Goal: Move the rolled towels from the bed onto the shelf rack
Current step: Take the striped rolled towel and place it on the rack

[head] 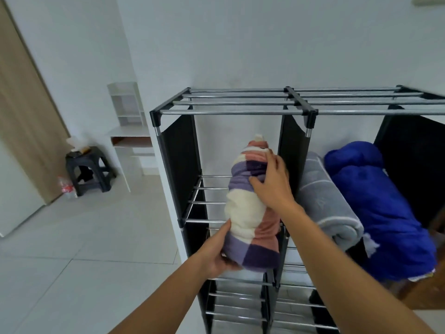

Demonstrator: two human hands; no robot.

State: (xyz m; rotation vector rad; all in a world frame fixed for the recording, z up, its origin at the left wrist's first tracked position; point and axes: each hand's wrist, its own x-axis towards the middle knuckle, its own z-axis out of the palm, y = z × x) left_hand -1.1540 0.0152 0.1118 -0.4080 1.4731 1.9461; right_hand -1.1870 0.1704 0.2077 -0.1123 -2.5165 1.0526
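A rolled checked towel (250, 208) in purple, cream and pink lies lengthwise on the upper left shelf of the black-and-steel shelf rack (231, 112). My left hand (216, 254) grips its near end from below and the left. My right hand (272, 182) presses on its far upper side. In the right compartment a rolled grey towel (325, 201) lies beside a rolled blue towel (375, 208). The bed is out of view.
Black fabric side panels (178, 160) divide the rack's compartments, with more steel-bar shelves (238, 307) below. A dark plastic stool (89, 169) and a white desk with a small shelf unit (130, 131) stand at the far left by a wooden door (21, 112). Pale floor tiles (84, 237) lie left.
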